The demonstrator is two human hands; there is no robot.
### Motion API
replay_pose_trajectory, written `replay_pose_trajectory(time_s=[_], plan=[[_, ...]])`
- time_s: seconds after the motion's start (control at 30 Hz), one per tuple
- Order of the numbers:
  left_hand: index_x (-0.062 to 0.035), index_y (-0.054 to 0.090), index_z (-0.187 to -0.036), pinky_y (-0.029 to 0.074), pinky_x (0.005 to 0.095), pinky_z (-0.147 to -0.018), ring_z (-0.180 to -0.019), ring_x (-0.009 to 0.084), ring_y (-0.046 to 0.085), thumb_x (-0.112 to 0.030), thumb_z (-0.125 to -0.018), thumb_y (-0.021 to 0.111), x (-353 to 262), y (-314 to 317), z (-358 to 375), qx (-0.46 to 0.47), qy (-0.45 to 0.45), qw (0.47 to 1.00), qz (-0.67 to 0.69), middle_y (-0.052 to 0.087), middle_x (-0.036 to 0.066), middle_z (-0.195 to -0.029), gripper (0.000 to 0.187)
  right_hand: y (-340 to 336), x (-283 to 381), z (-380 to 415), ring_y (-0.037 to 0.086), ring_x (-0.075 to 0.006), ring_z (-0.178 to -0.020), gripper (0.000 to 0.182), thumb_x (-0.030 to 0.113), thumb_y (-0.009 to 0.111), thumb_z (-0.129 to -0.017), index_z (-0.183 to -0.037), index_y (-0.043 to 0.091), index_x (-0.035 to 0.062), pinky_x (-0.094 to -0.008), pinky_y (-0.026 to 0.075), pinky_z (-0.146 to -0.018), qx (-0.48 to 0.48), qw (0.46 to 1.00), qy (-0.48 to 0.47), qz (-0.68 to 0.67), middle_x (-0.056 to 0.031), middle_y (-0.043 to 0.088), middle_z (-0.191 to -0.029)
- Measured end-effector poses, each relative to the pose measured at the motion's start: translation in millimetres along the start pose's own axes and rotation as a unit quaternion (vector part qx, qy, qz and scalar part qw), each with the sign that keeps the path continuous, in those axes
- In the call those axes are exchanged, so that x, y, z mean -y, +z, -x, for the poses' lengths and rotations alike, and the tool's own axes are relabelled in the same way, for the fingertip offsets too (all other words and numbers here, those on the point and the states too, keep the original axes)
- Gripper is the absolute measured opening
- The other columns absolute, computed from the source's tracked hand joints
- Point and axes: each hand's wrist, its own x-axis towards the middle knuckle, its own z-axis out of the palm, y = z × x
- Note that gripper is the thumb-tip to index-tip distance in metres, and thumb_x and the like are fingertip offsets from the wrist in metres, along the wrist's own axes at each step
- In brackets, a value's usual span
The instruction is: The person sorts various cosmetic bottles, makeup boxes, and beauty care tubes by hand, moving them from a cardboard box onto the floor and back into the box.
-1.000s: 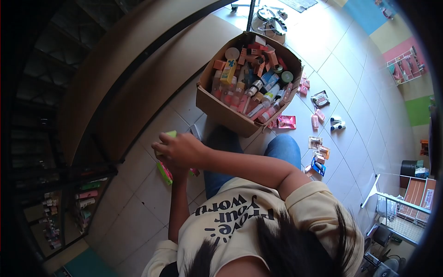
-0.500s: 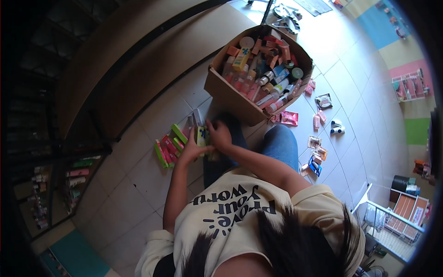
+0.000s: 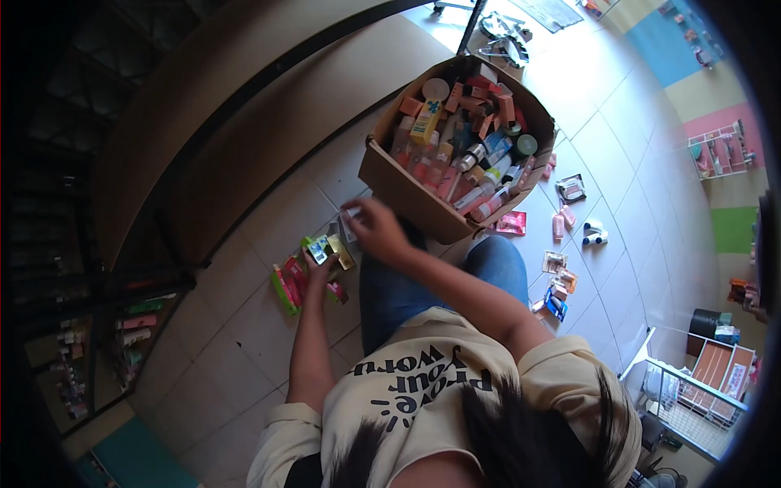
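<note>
My left hand (image 3: 319, 264) grips a small flat packet (image 3: 329, 250), fingers curled round it; my right hand (image 3: 376, 229) pinches a pale little box (image 3: 350, 216) just above it; the cardboard box (image 3: 407, 189) of cosmetics lies up and right, nearer my right hand; green boxes (image 3: 286, 286) rest by my left.

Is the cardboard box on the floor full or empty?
Full. The cardboard box stands open-topped, packed to its rim with small tubes, bottles and cartons.

A tiled floor (image 3: 260, 325) carries a cardboard box (image 3: 407, 191) and scattered packets (image 3: 561, 272).
</note>
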Motion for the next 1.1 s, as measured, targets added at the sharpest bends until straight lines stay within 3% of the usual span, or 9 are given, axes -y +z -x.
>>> replay_pose_trajectory(time_s=[0.13, 0.17, 0.23, 0.33, 0.53, 0.73, 0.83, 1.0, 1.1], plan=[[-0.0185, -0.002, -0.152, 0.047, 0.0427, -0.094, -0.120, 0.0383, 0.050, -0.015, -0.065, 0.082, -5.3, 16.6, -16.4, -0.097, 0.194, 0.923, -0.318, 0.039, 0.028, -0.139, 0.120, -104.1, 22.3, -82.9, 0.062, -0.0336, -0.085, 0.027, 0.023, 0.064, -0.084, -0.104, 0.061, 0.0045, -0.0425, 0.050, -0.077, -0.221, 0.934, -0.100, 0.260, -0.0184, 0.059, -0.100], [-0.0187, -0.002, -0.152, 0.046, 0.0435, -0.096, -0.121, 0.0389, 0.049, -0.015, -0.066, 0.080, -3.9, 19.6, -19.2, -0.072, 0.155, 0.935, -0.312, 0.040, 0.029, -0.139, 0.118, -123.2, 8.6, -110.5, 0.062, -0.0340, -0.088, 0.034, 0.028, 0.065, -0.084, -0.109, 0.060, 0.0052, -0.0427, 0.050, -0.079, -0.279, 0.901, -0.110, 0.314, -0.0205, 0.057, -0.106], [-0.0189, -0.002, -0.152, 0.043, 0.0452, -0.098, -0.123, 0.0401, 0.047, -0.015, -0.069, 0.077, -5.6, 22.5, -21.8, -0.024, 0.075, 0.951, -0.300, 0.040, 0.030, -0.137, 0.115, -139.9, 10.0, -142.3, 0.061, -0.0367, -0.099, 0.053, 0.041, 0.067, -0.081, -0.120, 0.055, 0.0071, -0.0426, 0.051, -0.084, -0.245, 0.892, 0.109, 0.364, -0.0256, 0.048, -0.124], [-0.0152, 0.002, -0.152, 0.040, 0.0457, -0.102, -0.125, 0.0409, 0.045, -0.015, -0.073, 0.073, -6.0, 24.9, -13.5, -0.003, 0.080, 0.943, -0.323, 0.041, 0.031, -0.135, 0.106, -131.0, 8.3, -168.3, 0.061, -0.0395, -0.104, 0.070, 0.048, 0.071, -0.075, -0.130, 0.050, 0.0097, -0.0422, 0.052, -0.087, -0.151, 0.888, 0.207, 0.383, -0.0258, 0.037, -0.137], [-0.0057, 0.020, -0.147, 0.034, 0.0453, -0.107, -0.129, 0.0418, 0.040, -0.013, -0.077, 0.069, 19.1, 13.5, -1.3, -0.122, 0.232, 0.861, -0.437, 0.034, 0.028, -0.142, 0.086, -133.6, -14.9, -177.8, 0.063, -0.0389, -0.101, 0.070, 0.045, 0.078, -0.067, -0.126, 0.057, 0.0146, -0.0420, 0.052, -0.086, -0.123, 0.885, 0.173, 0.415, -0.0270, 0.033, -0.139], [-0.0052, 0.029, -0.144, 0.029, 0.0472, -0.110, -0.137, 0.0340, 0.031, -0.021, -0.085, 0.067, -68.1, 29.5, 55.7, -0.032, 0.197, 0.976, -0.087, 0.032, 0.020, -0.146, 0.072, -148.4, -0.2, -132.1, 0.066, -0.0293, -0.085, 0.054, 0.037, 0.074, -0.074, -0.119, 0.059, 0.0102, -0.0369, 0.055, -0.077, -0.228, 0.944, 0.037, 0.236, -0.0188, 0.050, -0.123], [-0.0056, 0.029, -0.144, 0.031, 0.0449, -0.109, -0.137, 0.0294, 0.031, -0.025, -0.089, 0.064, -129.6, 50.1, 79.9, 0.026, 0.277, 0.960, -0.045, 0.032, 0.017, -0.146, 0.068, -148.7, 33.1, -97.8, 0.064, -0.0213, -0.081, 0.048, 0.038, 0.068, -0.081, -0.115, 0.058, 0.0053, -0.0326, 0.054, -0.072, -0.064, 0.954, 0.118, -0.267, -0.0115, 0.060, -0.103], [-0.0055, 0.034, -0.141, 0.041, 0.0385, -0.102, -0.130, 0.0238, 0.043, -0.029, -0.089, 0.066, -227.6, 88.6, 119.5, 0.205, 0.382, 0.887, 0.159, 0.038, 0.016, -0.142, 0.065, -111.8, 68.3, -45.4, 0.062, -0.0137, -0.086, 0.043, 0.034, 0.064, -0.087, -0.116, 0.054, 0.0039, -0.0285, 0.052, -0.074, 0.100, 0.938, 0.176, -0.282, -0.0060, 0.062, -0.095], [-0.0065, 0.044, -0.132, 0.049, 0.0341, -0.090, -0.107, 0.0204, 0.059, -0.033, -0.087, 0.070, -222.2, 86.2, 97.2, 0.165, 0.283, 0.942, 0.069, 0.056, 0.012, -0.121, 0.058, -66.3, 13.7, -39.5, 0.062, -0.0148, -0.090, 0.054, 0.031, 0.068, -0.083, -0.124, 0.049, 0.0027, -0.0291, 0.051, -0.077, 0.172, 0.933, 0.168, -0.268, -0.0079, 0.062, -0.102]])
